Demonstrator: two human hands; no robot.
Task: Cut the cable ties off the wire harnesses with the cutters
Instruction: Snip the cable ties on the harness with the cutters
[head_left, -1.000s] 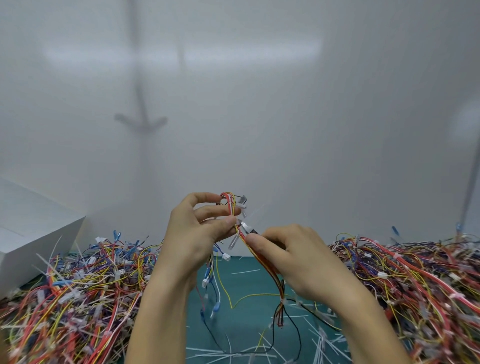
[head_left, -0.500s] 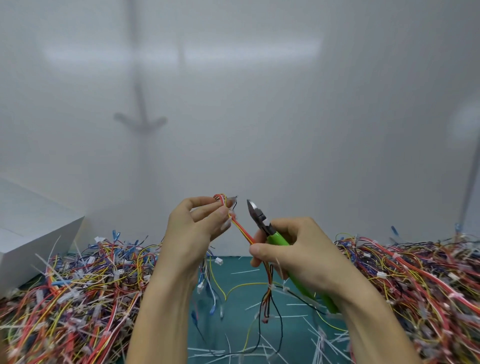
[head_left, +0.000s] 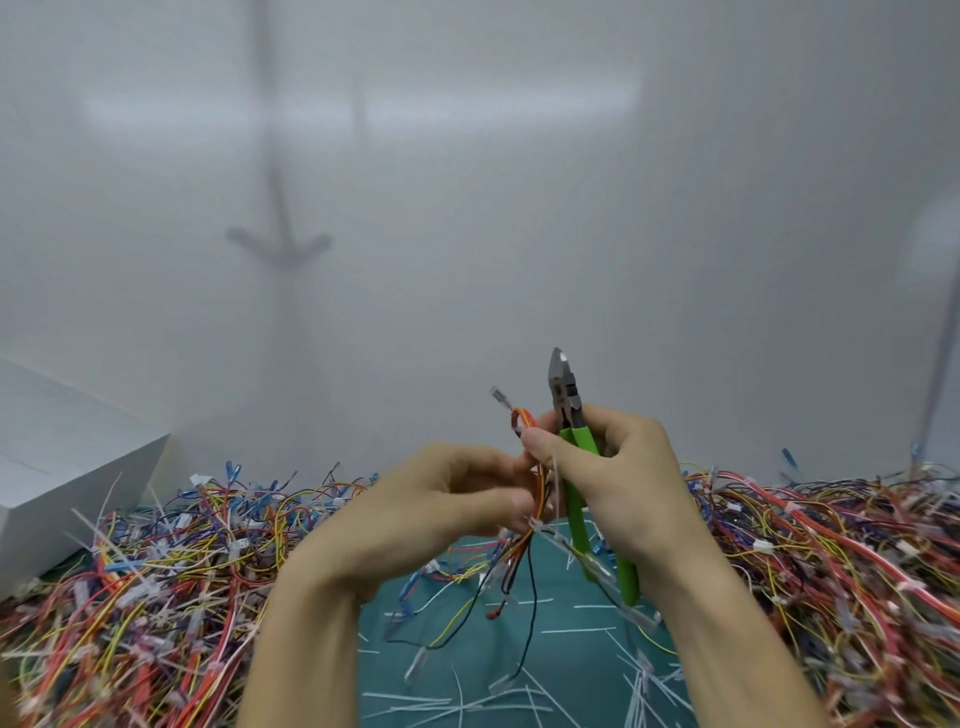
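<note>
- Wire harness (head_left: 540, 480): a thin bundle of red, orange and yellow leads. I judge it light and limp, so it will flop unless pinched close beside a tie, never by the small connectors.
- It hangs above the green mat (head_left: 582, 670), between both hands, with its loose ends trailing down.
- I have the left hand (head_left: 441, 499) pinching the bundle mid-length, just above what looks like a white cable tie (head_left: 539, 528).
- The right hand (head_left: 618, 483) grips the cutters (head_left: 575, 467) by their green handles, its thumb pressed on the harness's looped top. The blades point up, clear of the wires.
</note>
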